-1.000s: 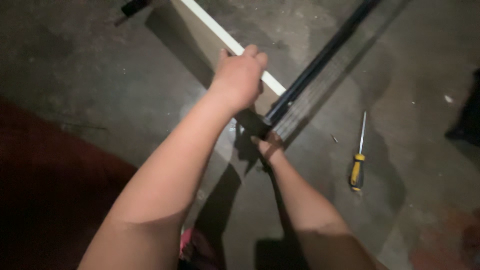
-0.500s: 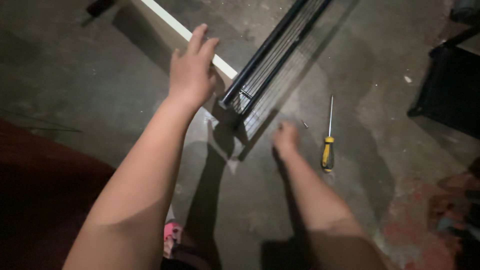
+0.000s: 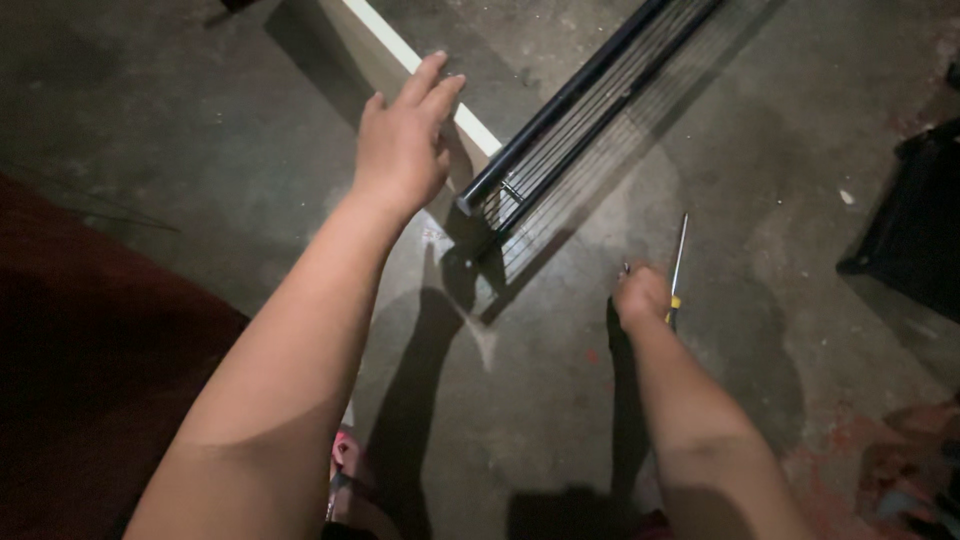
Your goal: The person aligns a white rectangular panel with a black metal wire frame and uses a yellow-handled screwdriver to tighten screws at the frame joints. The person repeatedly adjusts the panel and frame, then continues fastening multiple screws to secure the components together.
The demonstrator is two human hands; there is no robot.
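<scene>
The left hand (image 3: 400, 150) hovers flat and open over the white strip (image 3: 420, 70) on the concrete floor (image 3: 200, 150), holding nothing. Just beside it lies the black metal rack (image 3: 570, 120) — stiff, probably light, best gripped by its thick rail. The right hand (image 3: 640, 297) curls on the screwdriver (image 3: 677, 270) handle — hard, slim, easy to lift. No containers in view.

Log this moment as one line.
left hand: open above white strip | right hand: on screwdriver | black frame: on floor
</scene>
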